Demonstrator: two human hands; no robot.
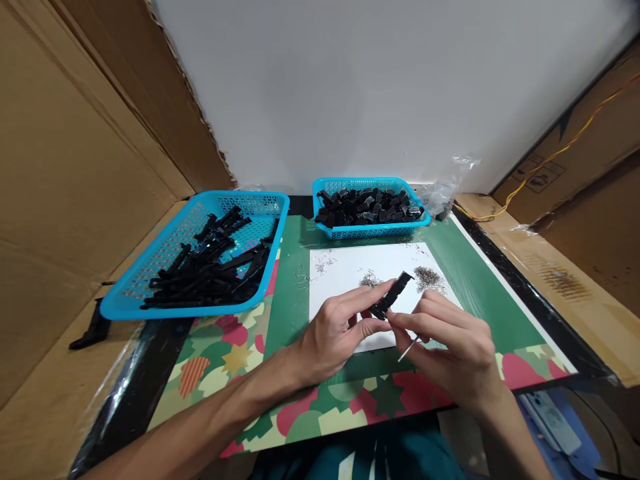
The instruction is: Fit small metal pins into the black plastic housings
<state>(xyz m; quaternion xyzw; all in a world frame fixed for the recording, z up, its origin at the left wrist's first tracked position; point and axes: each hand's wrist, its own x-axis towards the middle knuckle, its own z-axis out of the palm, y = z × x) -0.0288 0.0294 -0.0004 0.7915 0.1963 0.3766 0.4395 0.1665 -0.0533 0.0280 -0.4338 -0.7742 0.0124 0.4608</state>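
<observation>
My left hand (345,327) is closed around the lower end of a narrow black plastic part (399,291), which tilts up to the right. My right hand (450,337) is closed in a pinch, its fingertips touching the lower end of that part. A thin, light metal rod (409,349) sticks out below the right fingers; its other end is hidden in the grip. Under both hands lies a white sheet (345,260). On it, near the fingers, are a pile of tiny metal pieces (429,279) and a smaller pile (370,278), with loose bits (324,262) scattered at the left.
A blue basket (113,308) at the left holds long black plastic parts. Another blue basket (375,231) at the back holds small black pieces. Beside it stands a clear plastic bag (443,197). One black part (93,328) lies on the cardboard at far left. Cardboard walls flank the table.
</observation>
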